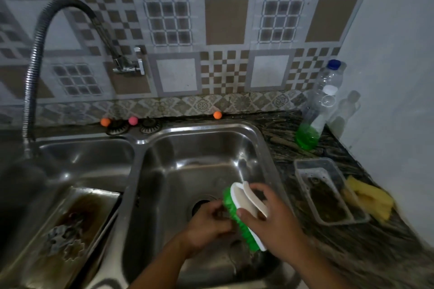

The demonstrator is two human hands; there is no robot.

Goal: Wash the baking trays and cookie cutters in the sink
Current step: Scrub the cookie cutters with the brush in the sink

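Cookie cutter [222,214], mostly hidden in our closed left hand [206,225]: likely light, thin, slippery; pinch its rim. Right hand [270,223] clamps brush [244,213], bristles against it.

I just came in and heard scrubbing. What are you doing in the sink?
A person is washing up. Their right hand holds a white scrubbing brush with green bristles over the right sink basin, rubbing it against something small pinched in the left hand; it is too hidden to name. A dirty baking tray with cookie cutters in it waits in the left basin. Green dish soap, a plastic container and a yellow sponge sit on the counter.
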